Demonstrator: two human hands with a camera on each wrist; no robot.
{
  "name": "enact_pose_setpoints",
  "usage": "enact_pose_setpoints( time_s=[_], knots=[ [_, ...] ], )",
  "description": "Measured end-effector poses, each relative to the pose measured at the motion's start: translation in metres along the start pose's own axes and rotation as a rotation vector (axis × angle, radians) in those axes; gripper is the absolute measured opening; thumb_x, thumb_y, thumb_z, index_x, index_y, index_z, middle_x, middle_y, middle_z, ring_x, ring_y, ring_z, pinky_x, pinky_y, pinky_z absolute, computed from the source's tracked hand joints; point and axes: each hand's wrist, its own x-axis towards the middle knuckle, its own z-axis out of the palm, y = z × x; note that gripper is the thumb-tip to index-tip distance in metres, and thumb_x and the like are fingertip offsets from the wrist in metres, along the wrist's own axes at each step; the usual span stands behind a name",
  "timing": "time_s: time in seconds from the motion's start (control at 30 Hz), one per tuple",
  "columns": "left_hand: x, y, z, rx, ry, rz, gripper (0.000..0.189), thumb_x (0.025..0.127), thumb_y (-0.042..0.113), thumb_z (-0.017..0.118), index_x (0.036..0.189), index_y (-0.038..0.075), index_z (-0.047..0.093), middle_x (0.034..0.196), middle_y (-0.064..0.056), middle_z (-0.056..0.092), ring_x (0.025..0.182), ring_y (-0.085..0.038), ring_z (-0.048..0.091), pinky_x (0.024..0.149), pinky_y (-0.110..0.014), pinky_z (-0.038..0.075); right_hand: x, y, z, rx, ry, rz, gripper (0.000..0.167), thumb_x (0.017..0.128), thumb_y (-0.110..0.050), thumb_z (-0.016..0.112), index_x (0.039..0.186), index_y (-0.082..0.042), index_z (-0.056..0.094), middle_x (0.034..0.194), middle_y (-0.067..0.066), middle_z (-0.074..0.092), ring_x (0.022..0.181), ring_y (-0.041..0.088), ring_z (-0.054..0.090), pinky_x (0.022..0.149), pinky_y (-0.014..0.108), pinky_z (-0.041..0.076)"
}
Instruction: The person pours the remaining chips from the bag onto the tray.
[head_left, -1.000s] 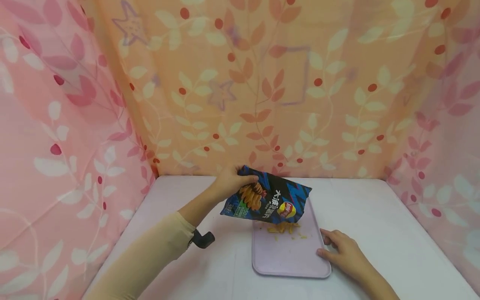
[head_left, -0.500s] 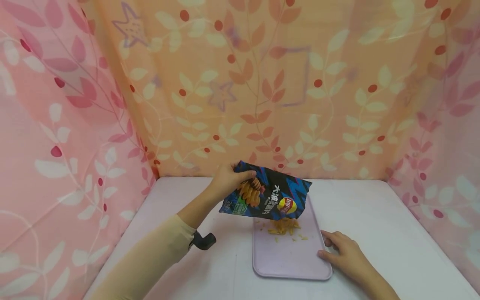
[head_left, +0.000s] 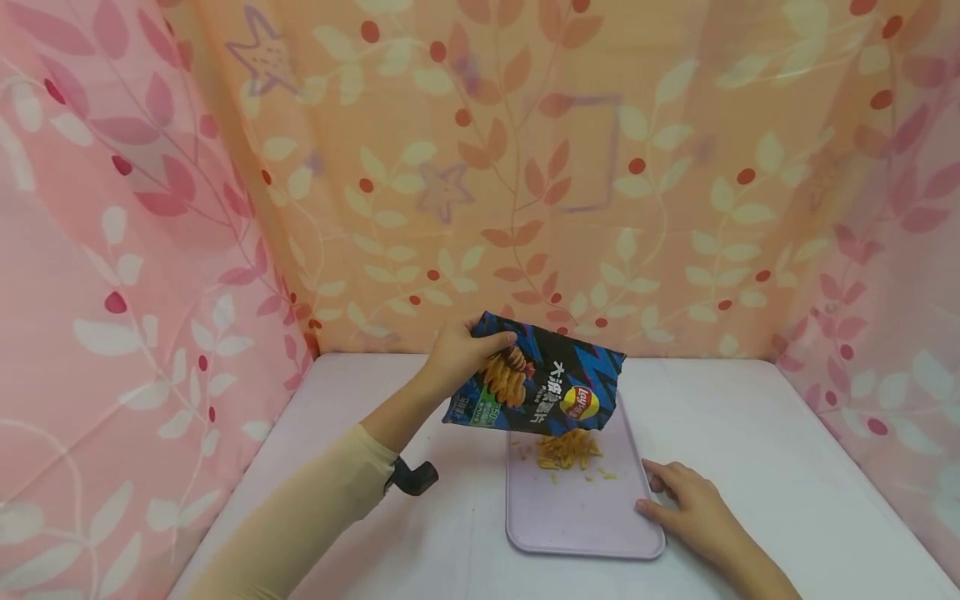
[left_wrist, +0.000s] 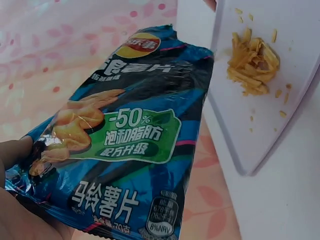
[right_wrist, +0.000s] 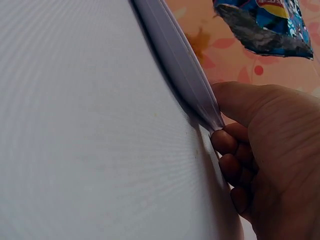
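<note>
Blue-and-black glossy foil chip bag (head_left: 551, 383) is slightly higher than a second ago, more of the pile of yellow broken chips (head_left: 567, 451) showing under it; right hand (head_left: 692, 506) and pale purple rectangular plastic tray (head_left: 581, 517) about unchanged. Nearest: right hand pinches the tray's edge, thumb over the rim, fingers curled at the outer side. Tray reaches left from those fingertips, on a white table (head_left: 757, 433). Chips sit on it, left of and just past the fingertips. Beyond, left hand (head_left: 459, 357) grasps a bag corner, thumb on the face, remaining fingers hidden; bag slants right from them, over the tray. Step looks like pouring out. Next probably calls for more tipping or a shake, tray steadied; can't tell what's left inside.
</note>
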Motion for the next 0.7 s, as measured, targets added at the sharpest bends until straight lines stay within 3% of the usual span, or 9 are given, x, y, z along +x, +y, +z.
enact_pose_setpoints(
  time_s=[0.13, 0.3, 0.43, 0.53, 0.7],
  knots=[
    [0.001, 0.006, -0.003, -0.002, -0.031, -0.011, 0.023, 0.093, 0.034, 0.077, 0.104, 0.013, 0.076, 0.089, -0.006, 0.076, 0.076, -0.022, 0.071, 0.068, -0.033, 0.061, -0.001, 0.0, 0.0, -0.001, 0.007, -0.01, 0.068, 0.082, -0.05, 0.082, 0.133, -0.008, 0.066, 0.091, -0.017, 0.054, 0.083, 0.001, 0.047, 0.074, 0.029, 0.047],
    [0.002, 0.008, -0.002, -0.035, 0.036, 0.012, 0.025, 0.093, 0.034, 0.078, 0.106, 0.014, 0.077, 0.082, -0.003, 0.072, 0.07, -0.017, 0.066, 0.063, -0.028, 0.057, -0.002, 0.001, -0.001, -0.008, 0.038, -0.037, 0.067, 0.082, -0.049, 0.083, 0.133, -0.008, 0.066, 0.092, -0.018, 0.055, 0.083, 0.0, 0.047, 0.074, 0.03, 0.048],
    [-0.001, -0.004, 0.007, -0.032, -0.034, 0.034, 0.024, 0.093, 0.026, 0.078, 0.11, 0.008, 0.078, 0.076, -0.007, 0.068, 0.063, -0.017, 0.058, 0.056, -0.026, 0.05, -0.002, 0.002, -0.001, -0.005, 0.046, -0.043, 0.067, 0.082, -0.048, 0.083, 0.133, -0.008, 0.067, 0.093, -0.019, 0.056, 0.084, 0.0, 0.049, 0.075, 0.03, 0.05],
    [-0.003, -0.014, 0.011, -0.031, -0.077, 0.019, 0.022, 0.093, 0.024, 0.078, 0.11, 0.01, 0.078, 0.083, -0.008, 0.074, 0.069, -0.016, 0.065, 0.062, -0.025, 0.056, 0.0, 0.002, 0.0, 0.002, 0.051, -0.05, 0.066, 0.082, -0.047, 0.083, 0.133, -0.008, 0.067, 0.093, -0.019, 0.057, 0.084, 0.0, 0.05, 0.076, 0.03, 0.051],
    [-0.002, -0.011, 0.007, -0.061, 0.013, 0.038, 0.022, 0.093, 0.03, 0.077, 0.107, 0.013, 0.077, 0.09, -0.008, 0.076, 0.075, -0.02, 0.07, 0.068, -0.029, 0.06, 0.001, 0.001, 0.001, 0.012, 0.029, -0.025, 0.067, 0.083, -0.049, 0.082, 0.133, -0.009, 0.067, 0.092, -0.018, 0.056, 0.083, 0.001, 0.048, 0.074, 0.029, 0.048]
  ],
)
